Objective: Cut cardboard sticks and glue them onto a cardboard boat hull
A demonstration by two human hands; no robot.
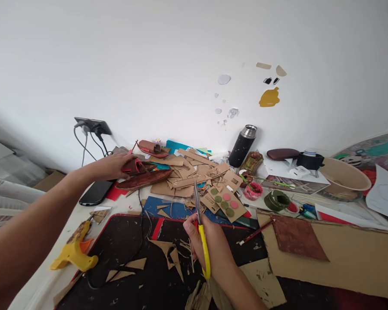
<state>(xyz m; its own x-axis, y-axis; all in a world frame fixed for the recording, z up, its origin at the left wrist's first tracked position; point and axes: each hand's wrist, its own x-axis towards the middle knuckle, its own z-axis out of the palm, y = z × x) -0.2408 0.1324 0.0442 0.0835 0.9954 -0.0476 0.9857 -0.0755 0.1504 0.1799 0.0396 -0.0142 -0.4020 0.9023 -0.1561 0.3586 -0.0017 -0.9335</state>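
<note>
In my right hand (210, 245) is a pair of scissors (204, 249) with yellow handles, its blades pointing away from me over the dark mat (155, 280). My left hand (114, 167) reaches to the back left, with its fingers closed on a small brown model boat (145, 179) with a red-trimmed cover. Part of the boat is hidden behind the fingers. Just behind it stands a second brown model boat (151, 148) with a curved roof. Cardboard scraps (184, 170) are heaped to the right of the boats.
A yellow glue gun (74, 252) lies at the left, with its cable across the mat. A black phone (96, 193) is near my left wrist. At the right are a black flask (242, 145), paint pots (276, 200), and a brown-painted piece (299, 237) on cardboard.
</note>
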